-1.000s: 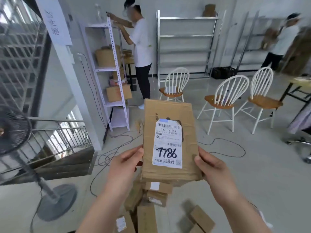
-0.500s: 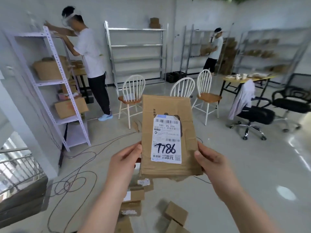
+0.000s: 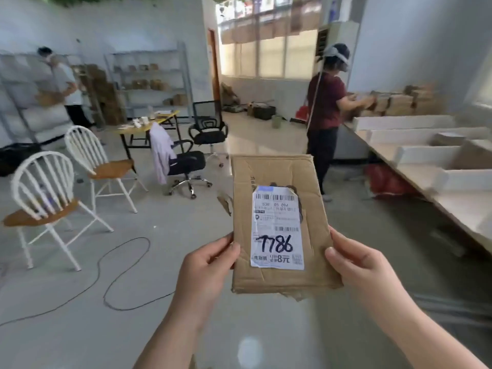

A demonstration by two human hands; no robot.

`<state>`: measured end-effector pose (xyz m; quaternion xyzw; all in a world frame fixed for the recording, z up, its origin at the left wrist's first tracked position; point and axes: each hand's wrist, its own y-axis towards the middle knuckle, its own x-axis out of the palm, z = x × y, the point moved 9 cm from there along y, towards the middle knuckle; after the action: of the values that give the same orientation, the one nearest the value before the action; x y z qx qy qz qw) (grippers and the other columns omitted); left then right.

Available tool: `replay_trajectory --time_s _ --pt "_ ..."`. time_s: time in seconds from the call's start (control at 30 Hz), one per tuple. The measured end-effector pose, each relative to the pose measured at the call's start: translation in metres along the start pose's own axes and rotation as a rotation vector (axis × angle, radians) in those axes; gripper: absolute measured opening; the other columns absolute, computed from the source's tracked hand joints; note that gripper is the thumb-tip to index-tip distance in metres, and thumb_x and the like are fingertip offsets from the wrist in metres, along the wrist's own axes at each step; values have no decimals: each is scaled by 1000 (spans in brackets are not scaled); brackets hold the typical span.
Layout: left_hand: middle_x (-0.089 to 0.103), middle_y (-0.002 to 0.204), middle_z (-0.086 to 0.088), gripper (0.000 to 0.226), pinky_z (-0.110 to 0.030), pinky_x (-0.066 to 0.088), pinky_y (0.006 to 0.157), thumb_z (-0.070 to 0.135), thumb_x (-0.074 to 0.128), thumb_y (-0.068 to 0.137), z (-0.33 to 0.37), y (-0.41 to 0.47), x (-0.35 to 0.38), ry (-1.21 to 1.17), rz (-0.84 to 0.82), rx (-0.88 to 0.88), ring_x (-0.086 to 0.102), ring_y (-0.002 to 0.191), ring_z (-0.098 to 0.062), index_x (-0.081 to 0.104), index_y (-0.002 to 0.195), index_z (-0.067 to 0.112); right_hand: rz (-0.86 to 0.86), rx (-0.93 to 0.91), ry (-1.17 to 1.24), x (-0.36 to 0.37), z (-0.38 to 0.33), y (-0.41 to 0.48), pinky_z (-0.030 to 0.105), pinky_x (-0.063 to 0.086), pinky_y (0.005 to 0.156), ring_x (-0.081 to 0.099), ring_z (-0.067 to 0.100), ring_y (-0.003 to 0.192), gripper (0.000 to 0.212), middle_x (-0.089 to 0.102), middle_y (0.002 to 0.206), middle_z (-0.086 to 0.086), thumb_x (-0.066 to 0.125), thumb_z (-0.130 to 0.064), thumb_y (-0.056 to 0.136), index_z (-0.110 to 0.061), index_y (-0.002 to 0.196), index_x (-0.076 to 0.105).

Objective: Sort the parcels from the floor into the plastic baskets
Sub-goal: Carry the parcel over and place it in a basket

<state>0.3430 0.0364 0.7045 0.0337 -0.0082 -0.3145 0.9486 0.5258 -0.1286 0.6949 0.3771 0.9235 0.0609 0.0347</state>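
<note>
head view: flat cardboard parcel [image 3: 279,222] held upright in mid-air, centre frame, above the grey floor [image 3: 80,328]. white shipping label [image 3: 277,229] faces the camera; "7786" handwritten on it in dark marker, barcodes above, smaller print too blurred to read. cardboard creased, lower edge torn.

left hand [image 3: 205,270] grips the parcel's lower left edge: thumb on the front face, fingers curled behind, out of sight. right hand [image 3: 364,270] grips the lower right edge the same way, thumb on front, remaining fingers hidden behind the card. both pinch the parcel between thumb and fingers.

right side: long pale counter [image 3: 452,198] with white dividers; a few cardboard boxes [image 3: 399,102] at its far end. a person in a dark red top [image 3: 324,102] stands at the counter, hands on the boxes.

left side: two white spindle-back chairs [image 3: 45,187] with wooden seats, black cable [image 3: 111,275] looped on the floor. behind them a black office chair [image 3: 186,161] with a pale garment over it, a yellow-topped table [image 3: 149,123], metal shelving [image 3: 149,78] with boxes, another person in a white top [image 3: 64,86] near the shelves, blurred.
</note>
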Motion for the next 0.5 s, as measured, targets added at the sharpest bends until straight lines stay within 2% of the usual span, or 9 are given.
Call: replay_trajectory --time_s 0.1,0.23,0.33,0.4,0.5 --pt "74 88 13 19 -6 48 61 18 61 88 -17 1 78 -5 -207 -28 68 77 2 72 97 32 238 27 -28 -71 9 -46 3 46 69 63 -11 88 39 70 98 -23 55 -2 91 -35 111 62" --pt "75 89 10 20 -12 51 67 15 63 87 -37 -26 192 -15 -466 -75 69 79 -1 70 90 33 521 92 -23 -166 19 -125 19 53 84 66 2 96 42 71 104 -13 55 -2 91 -24 126 57" --pt "75 86 9 21 -20 51 72 14 65 86 -50 -57 274 -6 -639 -106 69 77 -3 69 82 35 700 136 -20 -226 23 -186 15 54 75 67 5 97 41 71 107 -10 54 -1 91 -22 127 57" --pt "75 83 10 25 -15 52 66 12 65 85 -57 -82 330 -3 -758 -123 69 75 -2 70 77 35 834 156 -28 -264 27 -227 14 53 75 67 3 98 42 70 111 -11 54 -1 91 -21 128 56" --pt "75 85 10 22 -14 53 64 11 65 85 -69 -128 413 4 -918 -159 70 77 -2 72 86 32 1000 200 -24 -321 38 -291 11 52 71 67 -3 91 43 71 101 -17 54 0 92 -21 129 54"
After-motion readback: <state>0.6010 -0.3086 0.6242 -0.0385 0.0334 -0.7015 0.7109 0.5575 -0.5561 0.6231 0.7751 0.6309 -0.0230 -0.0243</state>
